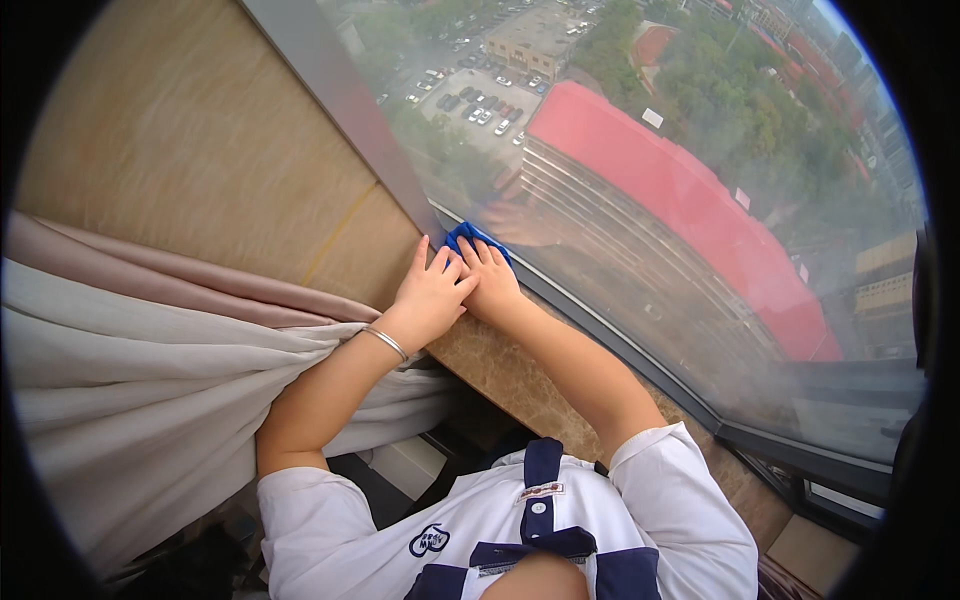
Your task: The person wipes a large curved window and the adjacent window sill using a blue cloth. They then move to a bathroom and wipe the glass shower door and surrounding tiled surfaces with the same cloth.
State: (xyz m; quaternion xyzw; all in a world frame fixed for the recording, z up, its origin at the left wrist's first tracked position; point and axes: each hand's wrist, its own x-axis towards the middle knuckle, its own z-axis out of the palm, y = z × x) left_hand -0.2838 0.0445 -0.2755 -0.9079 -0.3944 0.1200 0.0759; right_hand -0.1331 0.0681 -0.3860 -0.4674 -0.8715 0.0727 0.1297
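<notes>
The sill (495,362) is brown and marbled, runs along the window frame (632,350). Blue cloth (467,230) bunched at the far corner, can't tell if it's on sill or frame.

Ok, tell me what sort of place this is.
Probably a curtained room high in a building, perhaps a home or hotel: the large window looks down on a car park, and gathered curtains hang beside it.

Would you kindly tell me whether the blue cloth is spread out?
No, the blue cloth looks bunched or folded: just a compact, creased patch shows under the right hand.
</notes>
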